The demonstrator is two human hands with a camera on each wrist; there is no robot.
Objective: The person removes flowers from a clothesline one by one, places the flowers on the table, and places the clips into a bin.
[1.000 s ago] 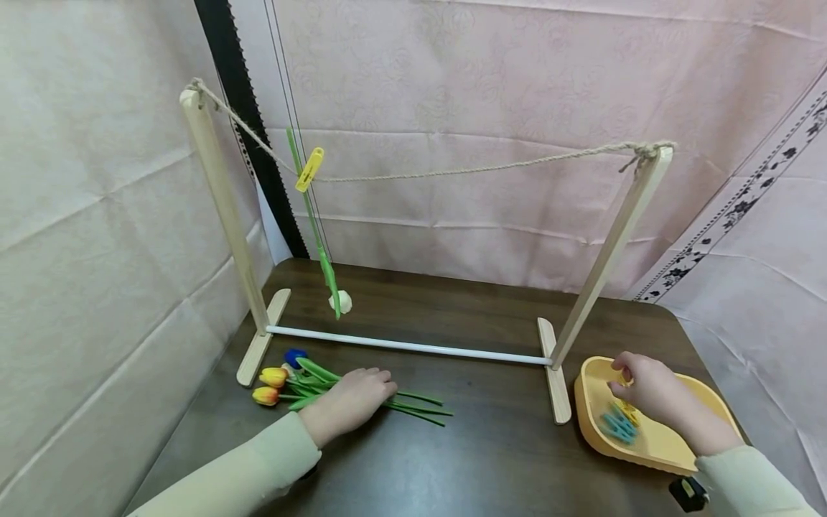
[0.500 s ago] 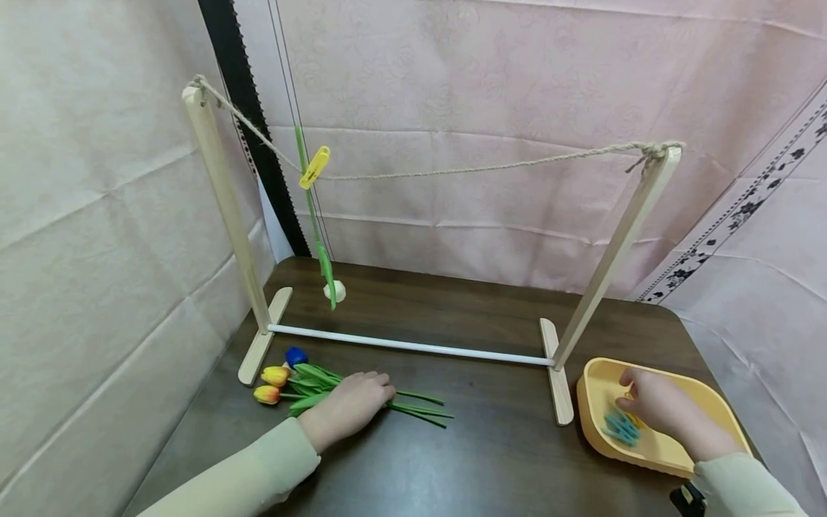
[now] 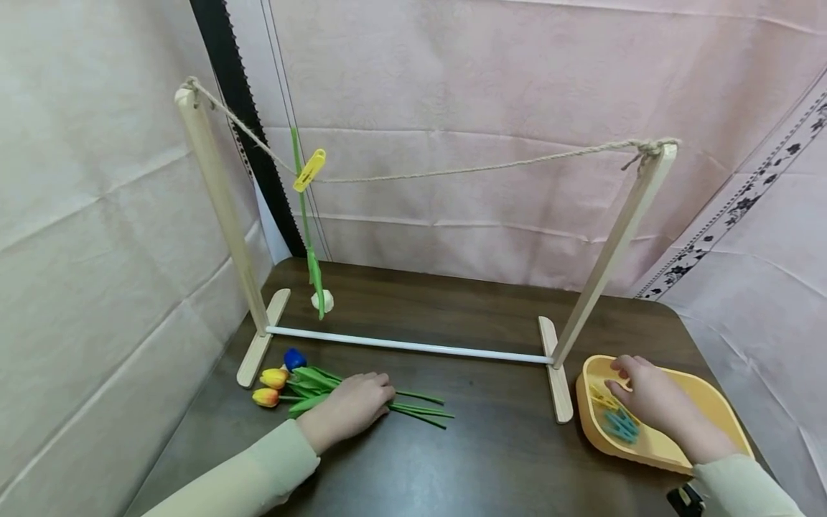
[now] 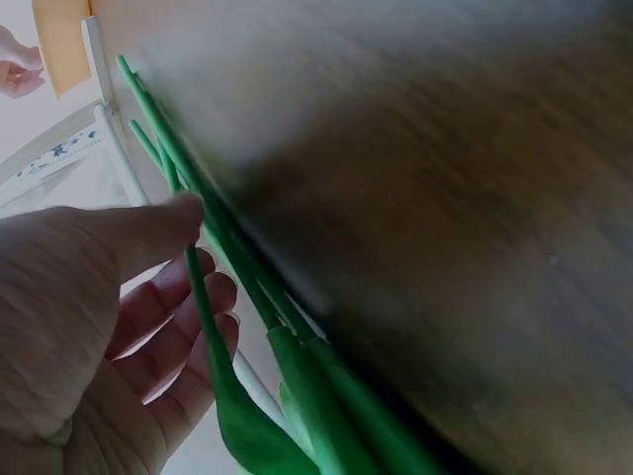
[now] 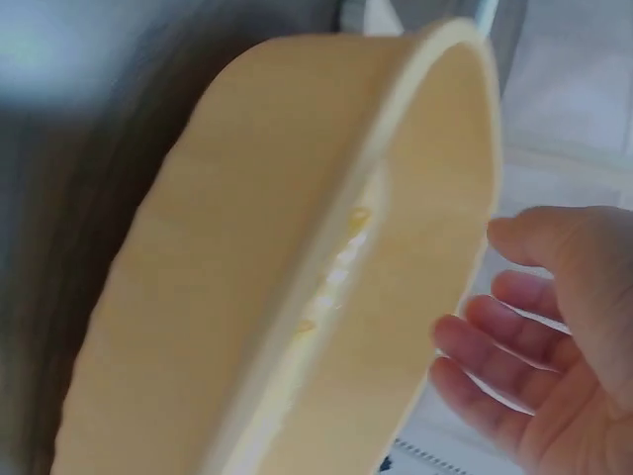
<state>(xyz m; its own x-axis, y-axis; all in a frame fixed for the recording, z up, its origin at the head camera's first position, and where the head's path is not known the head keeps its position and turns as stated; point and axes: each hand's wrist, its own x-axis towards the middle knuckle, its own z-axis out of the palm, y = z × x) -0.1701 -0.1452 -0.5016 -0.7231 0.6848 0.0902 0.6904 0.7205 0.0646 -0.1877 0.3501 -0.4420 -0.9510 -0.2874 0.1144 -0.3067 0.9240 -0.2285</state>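
My left hand (image 3: 357, 402) rests over a bunch of artificial tulips lying on the table, with orange-yellow heads (image 3: 274, 378) and a blue head (image 3: 293, 359) to its left. In the left wrist view, its thumb and fingers pinch one thin green stem (image 4: 204, 302); thicker stems lie alongside. My right hand (image 3: 652, 395) hovers over the yellow tray (image 3: 662, 451), fingers loosely bent and holding nothing. Yellow clothespins (image 3: 601, 397) and blue clothespins (image 3: 622, 425) lie in the tray beneath its fingertips. A yellow clothespin (image 3: 310, 170) fixes a white flower (image 3: 323, 301) head-down on the rope (image 3: 465, 171).
The rope spans two wooden posts, the left post (image 3: 216, 194) and the right post (image 3: 614, 251), each on a flat foot. A white rod (image 3: 413, 348) joins them low across the dark table (image 3: 452, 459). Cloth (image 3: 517, 79) hangs behind.
My right hand dipped into the tray, then lifted slightly with nothing in it; the yellow clothespins now lie farther left there. The hanging flower swung left. My left hand stayed on the tulips.
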